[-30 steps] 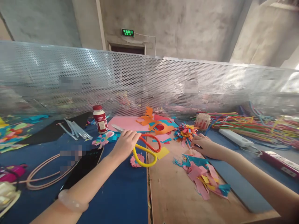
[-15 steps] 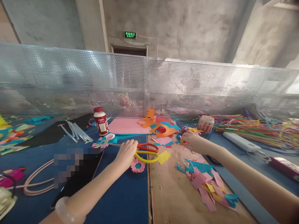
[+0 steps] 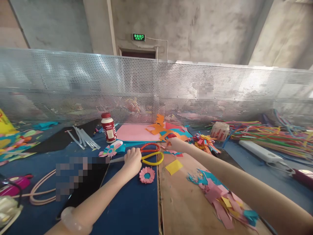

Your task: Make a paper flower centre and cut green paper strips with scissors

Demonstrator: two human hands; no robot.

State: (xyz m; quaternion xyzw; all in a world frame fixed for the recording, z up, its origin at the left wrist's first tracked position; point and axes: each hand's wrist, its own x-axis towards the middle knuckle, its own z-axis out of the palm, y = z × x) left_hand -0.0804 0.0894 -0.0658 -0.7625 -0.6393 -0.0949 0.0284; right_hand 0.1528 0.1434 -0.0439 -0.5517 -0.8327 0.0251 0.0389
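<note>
My left hand [image 3: 133, 161] is closed around the blades of a pair of scissors [image 3: 152, 160], whose red and yellow handle loops stick out to the right. My right hand [image 3: 175, 144] hovers just right of those loops, in front of cut orange paper [image 3: 171, 133]. Its fingertips are small and partly hidden, so I cannot tell whether they hold anything. Below the scissors lies a round pink paper flower [image 3: 147, 175] with a blue centre. A yellow paper piece [image 3: 174, 167] rests beside it on the wooden board.
Left of the scissors are a pink-blue paper flower [image 3: 111, 151] and a red-capped bottle [image 3: 109, 129]. Pink sheets [image 3: 132, 132] lie behind. On the right are a multicoloured paper bundle [image 3: 203, 141], paper scraps [image 3: 220, 199], a jar [image 3: 220, 130] and a white power strip [image 3: 260, 151].
My right hand has moved left from the multicoloured paper bundle toward the scissors' handles, uncovering the bundle. My left hand still grips the scissors. The view has shifted slightly.
</note>
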